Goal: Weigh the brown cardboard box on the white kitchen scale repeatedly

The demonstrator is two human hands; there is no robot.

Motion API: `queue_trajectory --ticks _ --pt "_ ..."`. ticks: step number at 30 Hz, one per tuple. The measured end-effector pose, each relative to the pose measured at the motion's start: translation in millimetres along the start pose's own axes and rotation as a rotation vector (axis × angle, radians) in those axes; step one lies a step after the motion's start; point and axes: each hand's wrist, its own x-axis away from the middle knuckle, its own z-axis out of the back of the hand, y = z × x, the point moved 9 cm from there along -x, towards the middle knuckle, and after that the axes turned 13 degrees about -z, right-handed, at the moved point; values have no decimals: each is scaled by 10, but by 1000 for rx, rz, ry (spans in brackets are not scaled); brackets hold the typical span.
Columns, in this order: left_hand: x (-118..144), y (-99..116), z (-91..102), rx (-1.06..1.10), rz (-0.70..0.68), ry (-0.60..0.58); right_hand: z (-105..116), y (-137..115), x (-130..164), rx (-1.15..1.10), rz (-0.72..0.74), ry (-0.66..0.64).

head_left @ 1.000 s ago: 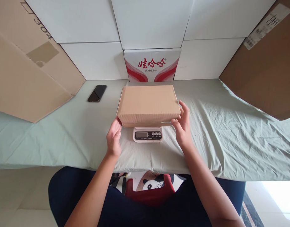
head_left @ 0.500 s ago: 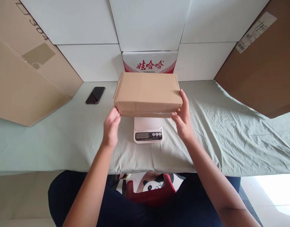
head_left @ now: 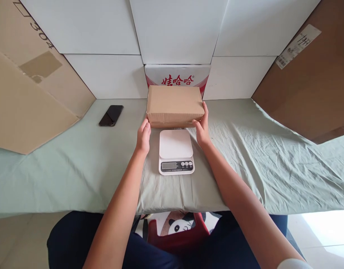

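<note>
A closed brown cardboard box is gripped between my two hands, just behind the scale. My left hand holds its near left corner, the thumb against the side. At the right end, my right hand wraps round the near corner with the thumb on the front face. Whether the box rests on the cloth or hangs slightly above it I cannot tell. In front of it lies a white kitchen scale, its platform bare and its small display and buttons facing me.
A black phone lies on the green cloth to the left. Large cardboard panels stand at the left and right. Behind the box are white panels and a white-and-red printed carton.
Both hands have carried the cardboard box away from me, toward the printed carton. The scale's platform, earlier partly covered from view, now shows fully.
</note>
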Motion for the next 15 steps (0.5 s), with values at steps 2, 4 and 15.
queue_trajectory --ticks 2,4,15 --pt "14 -72 64 25 38 73 -50 51 -11 41 -28 -12" --pt "23 -137 101 27 66 121 -101 118 -34 62 -54 -39" --pt "42 -211 75 -28 151 95 -73 289 -73 24 -113 -65"
